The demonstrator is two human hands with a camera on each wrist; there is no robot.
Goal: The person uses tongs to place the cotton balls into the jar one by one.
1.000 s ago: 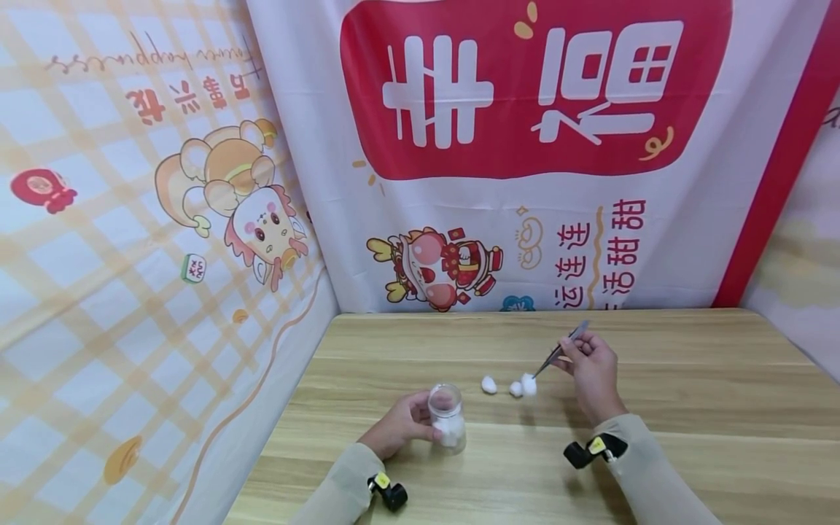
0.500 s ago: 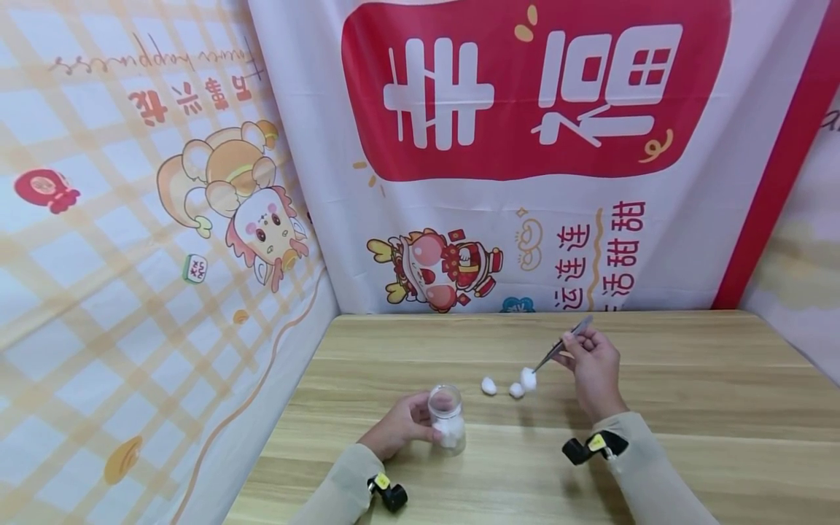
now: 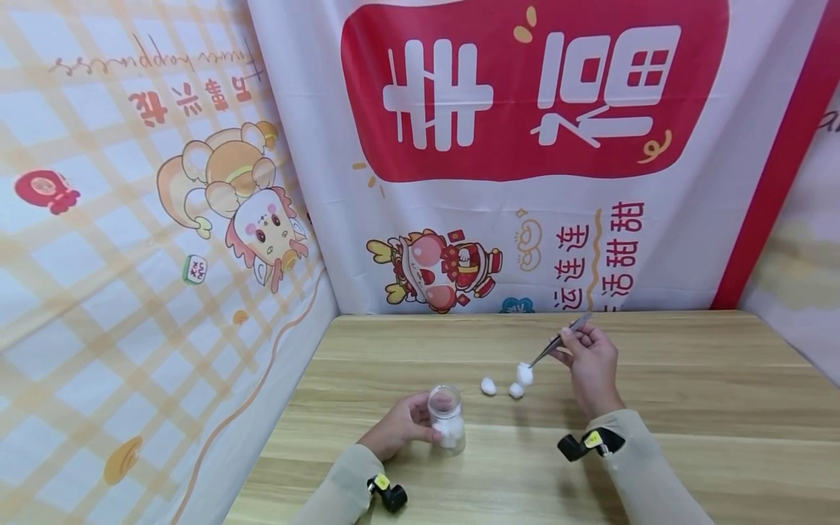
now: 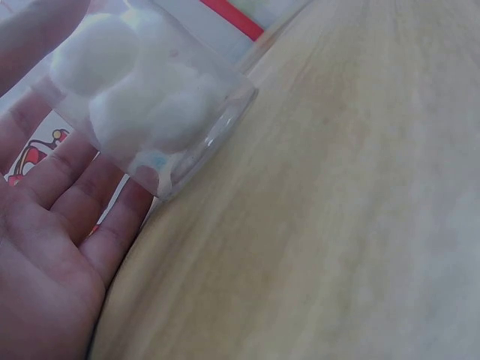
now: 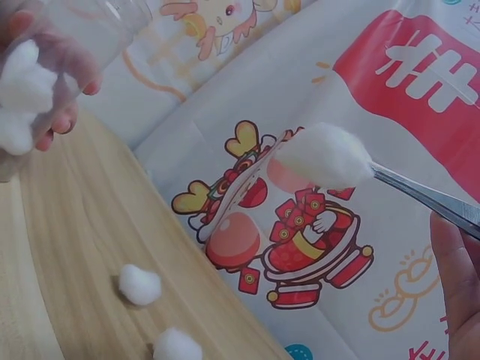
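My left hand grips a clear, open-topped jar that stands on the table. Several white cotton balls lie inside the jar, as the left wrist view shows. In my right hand is a pair of metal tweezers, pinched between thumb and fingers. The tips hold one cotton ball up above the tabletop. Two more lie on the wood between the hands: one cotton ball nearer the jar, another cotton ball just below the held one.
The wooden table reaches back to a printed white and red cloth. A checked cloth hangs along the left side. Each wrist wears a small black camera, the right camera hanging low over the wood.
The tweezers have lifted the cotton ball slightly and moved it a little left, away from the one lying below it. My left hand and the jar stay where they were.
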